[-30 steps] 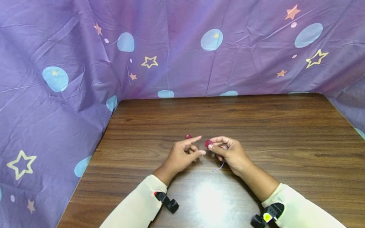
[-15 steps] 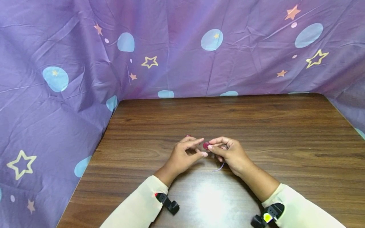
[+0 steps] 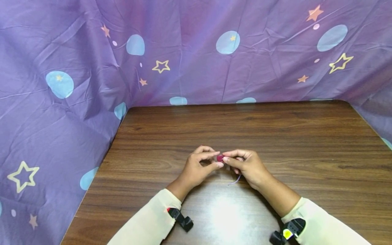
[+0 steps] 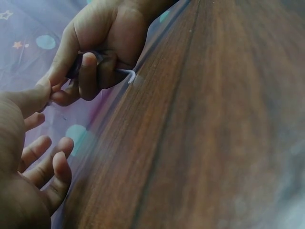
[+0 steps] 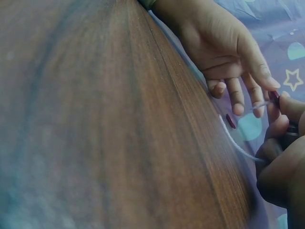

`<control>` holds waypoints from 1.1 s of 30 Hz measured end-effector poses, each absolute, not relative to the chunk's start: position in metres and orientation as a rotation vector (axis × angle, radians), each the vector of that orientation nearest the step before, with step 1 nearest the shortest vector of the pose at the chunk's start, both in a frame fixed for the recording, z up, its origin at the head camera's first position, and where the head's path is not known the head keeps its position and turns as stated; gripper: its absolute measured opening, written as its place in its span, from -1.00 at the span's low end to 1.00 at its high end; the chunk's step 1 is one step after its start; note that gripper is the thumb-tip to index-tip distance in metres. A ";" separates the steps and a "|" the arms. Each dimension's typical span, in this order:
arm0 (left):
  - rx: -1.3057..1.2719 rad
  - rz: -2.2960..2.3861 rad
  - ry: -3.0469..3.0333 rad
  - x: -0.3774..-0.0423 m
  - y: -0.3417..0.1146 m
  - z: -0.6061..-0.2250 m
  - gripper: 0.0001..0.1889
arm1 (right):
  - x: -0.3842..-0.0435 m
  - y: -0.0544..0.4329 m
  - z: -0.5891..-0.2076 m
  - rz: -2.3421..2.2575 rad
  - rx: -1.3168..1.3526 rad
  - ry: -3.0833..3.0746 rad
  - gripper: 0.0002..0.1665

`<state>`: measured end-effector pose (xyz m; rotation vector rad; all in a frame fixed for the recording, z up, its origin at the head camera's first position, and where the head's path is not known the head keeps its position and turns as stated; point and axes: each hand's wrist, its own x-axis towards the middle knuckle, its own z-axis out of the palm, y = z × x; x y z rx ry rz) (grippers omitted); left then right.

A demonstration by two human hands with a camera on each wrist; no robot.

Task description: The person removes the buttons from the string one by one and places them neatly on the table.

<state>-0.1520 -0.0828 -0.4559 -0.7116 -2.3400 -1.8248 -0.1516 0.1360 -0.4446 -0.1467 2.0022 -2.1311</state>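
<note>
A small dark red disc [image 3: 220,158], which looks like a button, is up between the two hands. Thumb and index finger of my right hand [image 3: 248,164] pinch its right side. My left hand [image 3: 196,166] has its thumb and index tips at the disc's left edge; its other fingers spread loosely in the left wrist view. A pale lavender cord [image 5: 236,145] hangs from the right hand, and a short length shows by the disc. The right hand's curled lower fingers also hold something dark [image 4: 75,67], mostly hidden.
A second dark red disc [image 5: 231,120] shows beyond the cord in the right wrist view, hidden behind the left hand from the head. The brown wooden table [image 3: 275,129] meets a purple star-patterned cloth [image 3: 196,51] at the back and sides.
My left hand has shifted slightly right and its thumb and index finger have closed in to the disc. The disc has turned and moved a little left and down in the right hand's pinch.
</note>
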 end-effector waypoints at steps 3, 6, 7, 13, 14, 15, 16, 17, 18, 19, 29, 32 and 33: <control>-0.714 -1.825 -2.329 -0.152 -0.083 -0.457 -0.65 | -0.151 0.136 -0.445 -2.136 -0.169 2.001 -0.71; -0.715 -1.824 -2.327 -0.152 -0.083 -0.457 -0.69 | -0.152 0.136 -0.446 -2.134 -0.177 2.005 -0.72; -0.715 -1.821 -2.329 -0.152 -0.083 -0.458 -0.70 | -0.151 0.136 -0.446 -2.133 -0.176 2.006 -0.72; -0.714 -1.833 -2.311 -0.152 -0.082 -0.459 -0.73 | -0.150 0.136 -0.444 -2.127 -0.144 2.000 -0.69; -0.712 -1.836 -2.307 -0.152 -0.081 -0.459 -0.74 | -0.150 0.136 -0.444 -2.124 -0.140 1.999 -0.69; -0.708 -1.839 -2.305 -0.152 -0.081 -0.459 -0.74 | -0.150 0.136 -0.443 -2.124 -0.136 1.998 -0.69; -0.704 -1.840 -2.305 -0.152 -0.081 -0.459 -0.74 | -0.150 0.136 -0.443 -2.123 -0.133 1.999 -0.69; -0.701 -1.841 -2.303 -0.152 -0.081 -0.459 -0.74 | -0.150 0.136 -0.442 -2.122 -0.132 2.000 -0.69; -0.699 -1.843 -2.299 -0.152 -0.081 -0.458 -0.74 | -0.150 0.136 -0.442 -2.124 -0.132 1.997 -0.68; -0.697 -1.845 -2.295 -0.152 -0.081 -0.458 -0.74 | -0.150 0.136 -0.442 -2.126 -0.131 1.992 -0.67; -0.673 -1.831 -2.259 -0.152 -0.081 -0.457 -0.74 | -0.150 0.137 -0.444 -2.210 -0.162 1.773 -0.60; -0.659 -1.836 -2.257 -0.152 -0.081 -0.457 -0.74 | -0.150 0.138 -0.444 -2.206 -0.149 1.764 -0.58; -0.656 -1.835 -2.258 -0.151 -0.081 -0.457 -0.74 | -0.150 0.138 -0.444 -2.202 -0.146 1.773 -0.57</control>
